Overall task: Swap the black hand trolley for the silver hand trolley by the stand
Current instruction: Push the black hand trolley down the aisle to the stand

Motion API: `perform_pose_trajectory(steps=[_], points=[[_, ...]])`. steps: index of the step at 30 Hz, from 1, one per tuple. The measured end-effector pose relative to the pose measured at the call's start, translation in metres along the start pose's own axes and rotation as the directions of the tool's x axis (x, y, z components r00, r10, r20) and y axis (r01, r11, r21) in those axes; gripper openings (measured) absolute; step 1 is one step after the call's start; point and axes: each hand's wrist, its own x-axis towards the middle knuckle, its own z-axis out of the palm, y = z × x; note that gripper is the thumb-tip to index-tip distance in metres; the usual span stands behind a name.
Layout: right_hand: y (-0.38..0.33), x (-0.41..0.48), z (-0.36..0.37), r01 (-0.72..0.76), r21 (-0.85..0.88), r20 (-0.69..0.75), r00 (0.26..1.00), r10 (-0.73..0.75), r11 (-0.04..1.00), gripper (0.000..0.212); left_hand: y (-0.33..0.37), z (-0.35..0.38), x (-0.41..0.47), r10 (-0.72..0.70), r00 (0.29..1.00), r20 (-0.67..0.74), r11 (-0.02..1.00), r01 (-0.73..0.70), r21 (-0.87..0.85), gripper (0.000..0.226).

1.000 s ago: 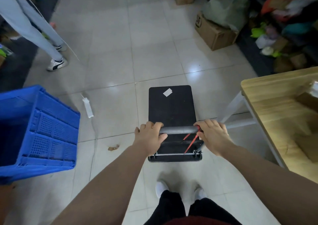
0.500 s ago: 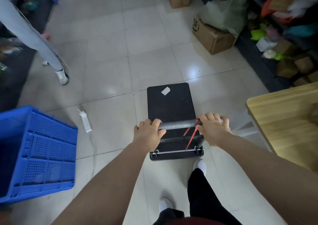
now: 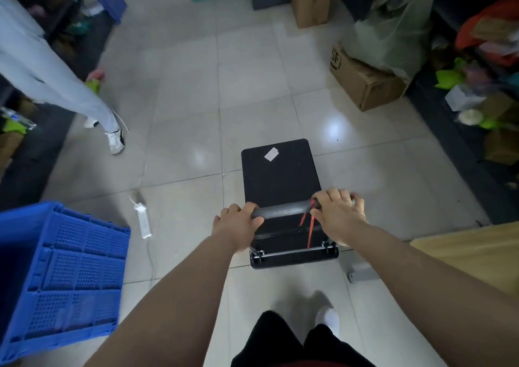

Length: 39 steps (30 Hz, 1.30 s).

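The black hand trolley [image 3: 280,175] stands on the tiled floor, empty deck pointing ahead. The left hand [image 3: 238,223] and right hand [image 3: 338,216] each have their fingers wrapped round its handle bar [image 3: 283,210]. Over the last second it has rolled forward: the bench [image 3: 477,248] and blue crate [image 3: 64,268] have dropped back. So the removal seems under way; no silver trolley shows.

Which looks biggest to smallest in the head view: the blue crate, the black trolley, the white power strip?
Largest: blue crate, though nearness to the camera flatters it.
Then: black hand trolley.
Smallest: white power strip, plainly.
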Motion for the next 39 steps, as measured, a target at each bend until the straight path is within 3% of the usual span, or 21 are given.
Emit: perform_pose_trajectory(steps=[11,24,31,36,39], points=[[0.008,0.146,-0.045,0.020,0.061,-0.076,0.997,-0.016,0.998,0.028,-0.007,-0.072,0.136,0.040,0.997,-0.073,0.999,-0.041,-0.015,0.035],[-0.010,0.332,-0.112,-0.046,0.039,0.012,0.999,0.046,0.998,0.027,-0.025,-0.178,0.299,0.047,0.997,-0.069,0.999,-0.045,0.020,0.037],[-0.001,0.432,-0.134,-0.017,0.022,-0.001,1.000,0.017,1.000,0.027,-0.025,-0.224,0.387,0.021,0.996,-0.085,0.998,-0.026,-0.058,0.034],[0.016,0.514,-0.160,0.047,0.041,-0.020,0.999,-0.047,0.998,0.028,-0.011,-0.262,0.453,-0.041,0.992,-0.119,0.969,0.011,-0.246,0.030],[0.033,0.561,-0.182,0.117,0.035,-0.005,0.993,-0.117,0.993,0.026,0.004,-0.282,0.492,-0.087,0.988,-0.128,0.974,0.057,-0.221,0.031]])
